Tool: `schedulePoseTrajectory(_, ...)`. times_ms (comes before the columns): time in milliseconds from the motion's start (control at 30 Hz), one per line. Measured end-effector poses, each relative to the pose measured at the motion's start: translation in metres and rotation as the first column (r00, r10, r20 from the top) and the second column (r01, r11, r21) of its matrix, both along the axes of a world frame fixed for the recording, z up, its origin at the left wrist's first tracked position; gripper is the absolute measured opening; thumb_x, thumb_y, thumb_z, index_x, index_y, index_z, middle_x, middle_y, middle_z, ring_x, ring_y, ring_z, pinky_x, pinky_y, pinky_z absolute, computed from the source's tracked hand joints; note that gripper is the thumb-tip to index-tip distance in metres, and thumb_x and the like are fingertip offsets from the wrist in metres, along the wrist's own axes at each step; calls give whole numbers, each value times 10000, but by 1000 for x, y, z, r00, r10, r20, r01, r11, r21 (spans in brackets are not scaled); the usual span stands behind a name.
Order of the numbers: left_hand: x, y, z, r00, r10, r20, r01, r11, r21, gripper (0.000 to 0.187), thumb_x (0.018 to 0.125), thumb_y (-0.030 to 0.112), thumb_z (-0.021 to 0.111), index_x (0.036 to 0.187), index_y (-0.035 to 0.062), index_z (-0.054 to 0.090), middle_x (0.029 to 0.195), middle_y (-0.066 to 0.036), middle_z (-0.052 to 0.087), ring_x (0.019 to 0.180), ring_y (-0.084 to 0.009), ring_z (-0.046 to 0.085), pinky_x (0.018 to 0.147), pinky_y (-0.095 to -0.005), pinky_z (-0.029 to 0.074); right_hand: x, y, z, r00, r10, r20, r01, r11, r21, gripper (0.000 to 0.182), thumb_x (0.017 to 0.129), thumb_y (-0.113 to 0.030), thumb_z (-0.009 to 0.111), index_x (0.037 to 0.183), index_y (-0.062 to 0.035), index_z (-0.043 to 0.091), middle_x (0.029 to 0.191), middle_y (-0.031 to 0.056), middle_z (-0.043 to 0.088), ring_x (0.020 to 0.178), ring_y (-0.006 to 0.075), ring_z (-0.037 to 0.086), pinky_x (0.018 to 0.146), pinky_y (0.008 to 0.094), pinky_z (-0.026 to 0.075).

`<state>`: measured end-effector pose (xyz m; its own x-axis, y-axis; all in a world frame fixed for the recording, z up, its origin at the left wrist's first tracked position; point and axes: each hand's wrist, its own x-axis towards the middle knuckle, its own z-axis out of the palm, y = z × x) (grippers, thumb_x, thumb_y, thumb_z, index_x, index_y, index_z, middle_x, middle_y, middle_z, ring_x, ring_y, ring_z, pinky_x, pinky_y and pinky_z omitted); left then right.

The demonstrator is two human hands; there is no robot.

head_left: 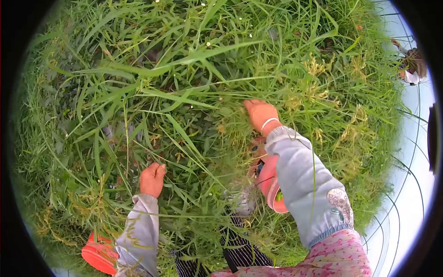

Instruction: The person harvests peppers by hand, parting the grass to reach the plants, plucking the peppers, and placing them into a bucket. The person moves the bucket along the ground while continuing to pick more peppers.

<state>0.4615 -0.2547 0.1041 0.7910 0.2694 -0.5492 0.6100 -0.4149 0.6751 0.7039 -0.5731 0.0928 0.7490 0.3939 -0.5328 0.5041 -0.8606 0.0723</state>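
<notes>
My right hand (261, 116) reaches forward into tall green grass (207, 99), a white band around its wrist. Its fingers are curled round blades that run leftward from it; the fingertips are partly hidden. Lower and to the left, my left hand (152, 179) is closed, thumb against fingers, among thin stems and dark leafy plants (184, 124). Whatever it pinches, if anything, is too small to make out. Beneath my right forearm a pink bucket (269, 177) lies tilted, with something green inside it.
A red bucket (99, 254) stands at the lower left beside my left sleeve. My legs in striped trousers (240, 244) are at the bottom among the plants. Another person (413, 64) is at the far right edge, near thin curved hoops and pale sheeting (410, 184).
</notes>
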Motion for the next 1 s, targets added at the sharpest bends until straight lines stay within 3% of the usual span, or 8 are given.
schedulePoseTrajectory(333,112,-55,16,803,-570,175,493,799,343,207,839,224,557,760,32,559,779,-145,586,748,-354,562,663,-413,446,-45,-153,-39,983,-170,70,176,979,-100,220,815,-159,516,1024,-108,564,934,114,645,872,304,625,717,403,523)
schedulePoseTrajectory(533,165,-83,-67,309,-947,-88,870,244,429,286,871,226,495,1151,179,526,1343,-121,409,1260,-307,358,1046,-439,281,-46,-187,-38,976,-193,102,190,981,40,317,819,-215,513,1134,-178,518,1111,117,583,972,307,592,757,402,509)
schedulePoseTrajectory(567,195,-78,-56,271,-948,-168,898,186,398,313,883,239,477,1192,199,499,1416,-108,329,1319,-297,286,1095,-444,212,-41,-194,-30,951,-306,-37,297,942,-154,389,825,-233,501,1212,-210,471,1146,122,572,981,315,586,783,402,499)
schedulePoseTrajectory(600,221,-64,-42,201,-939,-279,869,40,493,334,915,304,415,1226,193,473,1447,-103,268,1327,-280,276,1114,-408,171,-55,-246,-53,970,-203,134,166,956,243,419,836,-206,474,1253,-223,444,1091,139,602,927,322,607,785,405,494)
schedulePoseTrajectory(667,270,-44,6,596,-729,-336,791,461,402,432,909,102,386,1332,180,350,1459,-103,232,1327,-267,271,1108,-354,203,-40,-233,-14,922,-386,-37,357,882,-309,404,823,-99,450,1223,-160,460,996,168,624,918,308,614,779,408,491)
schedulePoseTrajectory(700,291,-37,14,739,-555,-381,672,642,368,516,905,1,371,1385,174,288,1465,-103,213,1327,-260,269,1105,-327,219,-42,-253,-15,937,-348,9,340,910,-237,411,807,-51,459,1210,-130,467,1006,171,615,928,313,608,782,405,492)
schedulePoseTrajectory(733,304,-8,-2,430,-658,-618,851,67,521,594,850,-52,410,1390,155,274,1473,-97,191,1342,-256,234,1105,-316,221,-43,-276,-18,955,-294,42,294,923,-248,422,799,-26,458,1213,-111,468,1047,176,599,938,322,602,787,403,493)
schedulePoseTrajectory(1000,282,155,28,611,-467,-639,741,55,669,558,786,37,518,1319,87,362,1406,-118,311,1321,-275,265,1072,-374,280,-59,-326,-49,821,-561,-104,492,788,-370,354,747,-92,572,1100,-81,598,1072,160,610,958,340,596,812,376,496)
